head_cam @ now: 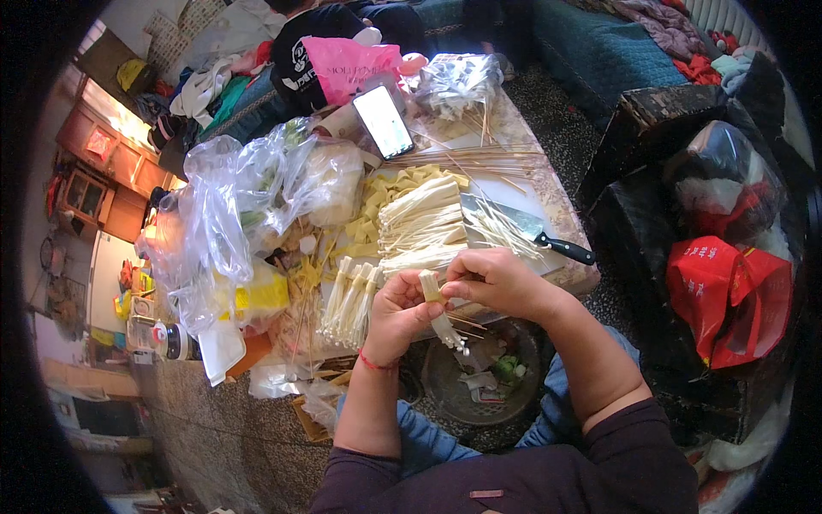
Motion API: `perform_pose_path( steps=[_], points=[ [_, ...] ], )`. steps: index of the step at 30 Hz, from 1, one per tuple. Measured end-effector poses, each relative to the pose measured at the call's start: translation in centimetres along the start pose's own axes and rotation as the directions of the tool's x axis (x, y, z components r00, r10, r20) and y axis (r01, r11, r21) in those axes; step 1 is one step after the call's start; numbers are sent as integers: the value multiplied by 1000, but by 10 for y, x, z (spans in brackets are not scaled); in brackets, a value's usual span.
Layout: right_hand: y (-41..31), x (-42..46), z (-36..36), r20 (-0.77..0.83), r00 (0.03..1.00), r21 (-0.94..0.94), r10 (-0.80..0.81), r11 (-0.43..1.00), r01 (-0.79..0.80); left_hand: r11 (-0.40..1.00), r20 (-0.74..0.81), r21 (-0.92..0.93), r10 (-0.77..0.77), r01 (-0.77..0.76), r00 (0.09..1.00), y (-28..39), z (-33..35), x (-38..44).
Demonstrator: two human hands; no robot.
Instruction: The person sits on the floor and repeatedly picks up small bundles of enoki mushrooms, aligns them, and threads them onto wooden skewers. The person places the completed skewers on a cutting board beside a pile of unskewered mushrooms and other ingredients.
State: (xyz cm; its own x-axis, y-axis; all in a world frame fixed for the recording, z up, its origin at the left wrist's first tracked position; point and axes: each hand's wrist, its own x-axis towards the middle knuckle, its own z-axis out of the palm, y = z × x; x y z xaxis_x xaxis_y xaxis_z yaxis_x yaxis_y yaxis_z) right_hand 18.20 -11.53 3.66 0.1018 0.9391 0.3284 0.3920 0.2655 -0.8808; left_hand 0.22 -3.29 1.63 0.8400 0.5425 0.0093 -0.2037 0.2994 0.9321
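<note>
Above the table's near edge, my left hand (401, 308) grips a small bundle of enoki mushrooms (445, 329), caps pointing down. A pale yellow strip, apparently tofu skin (430, 292), is around its middle. My right hand (478, 276) pinches at the strip from the other side. Several wrapped enoki bundles (350, 302) lie side by side left of my hands. Just beyond is a large pile of loose enoki (420, 225), with cut yellow strips (385, 193) behind it. Right of the pile rests a knife (565, 247), thin pale stems (498, 225) against its blade.
Wooden skewers (475, 159) and a lit smartphone (384, 122) are farther back. Plastic bags (225, 199) crowd the left side. A waste basket (536, 392) with scraps stands between my knees. A red bag (732, 299) is at right. Another person (292, 58) is across the table.
</note>
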Motion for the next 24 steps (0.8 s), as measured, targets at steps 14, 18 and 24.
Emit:
perform_pose_path(
  steps=[14,18,24],
  points=[
    [-5,2,2,44,981,154,191,969,-195,999,-103,-32,30,-34,994,-8,1,3],
    [-3,4,10,44,973,278,226,933,-229,991,-55,-127,31,-38,998,-9,-6,-1],
    [6,8,34,117,954,419,275,857,-299,998,-17,14,-53,54,998,4,-8,-17]
  ],
)
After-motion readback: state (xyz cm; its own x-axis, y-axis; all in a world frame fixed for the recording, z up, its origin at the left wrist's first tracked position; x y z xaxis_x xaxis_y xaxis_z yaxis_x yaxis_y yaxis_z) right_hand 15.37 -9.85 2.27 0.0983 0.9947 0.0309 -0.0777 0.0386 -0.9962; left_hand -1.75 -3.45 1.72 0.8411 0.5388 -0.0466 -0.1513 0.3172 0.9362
